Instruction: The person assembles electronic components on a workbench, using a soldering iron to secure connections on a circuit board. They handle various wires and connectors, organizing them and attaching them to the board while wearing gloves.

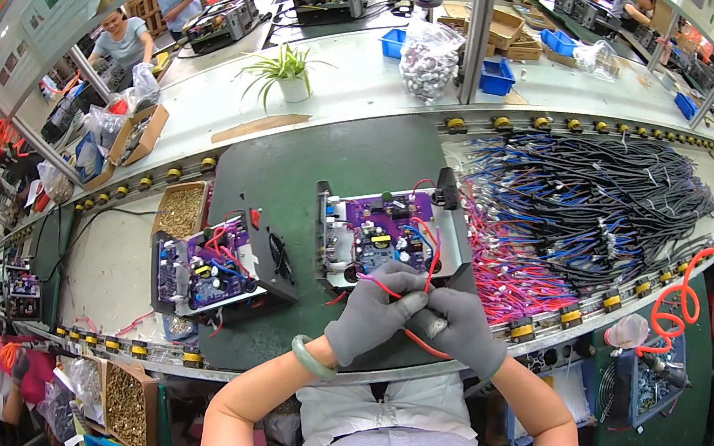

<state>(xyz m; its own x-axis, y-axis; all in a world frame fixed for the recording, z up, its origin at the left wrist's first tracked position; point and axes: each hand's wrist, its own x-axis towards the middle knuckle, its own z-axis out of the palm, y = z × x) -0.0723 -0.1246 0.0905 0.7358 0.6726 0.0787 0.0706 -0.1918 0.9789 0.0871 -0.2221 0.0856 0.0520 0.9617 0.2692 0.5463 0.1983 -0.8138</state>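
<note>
Both my hands wear grey gloves and meet at the near side of an open device chassis (pixel 459 231). A purple circuit board (pixel 373 237) with coils, capacitors and a yellow part sits in that chassis. My left hand (pixel 371 318) is closed on a red wire (pixel 435 260), its thumb and fingers pinched together. My right hand (pixel 463 333) is closed against it, on the same wire. One length of wire rises toward the board, and another red piece shows below my fingers. The exact pinch point is hidden by the gloves.
A second chassis with a purple board (pixel 200 268) stands to the left on the green mat (pixel 332 143). A big pile of black, blue and red cables (pixel 585 214) lies right. A carton of small brass-coloured parts (pixel 181 211) stands left; a coiled orange hose (pixel 668 313) hangs right.
</note>
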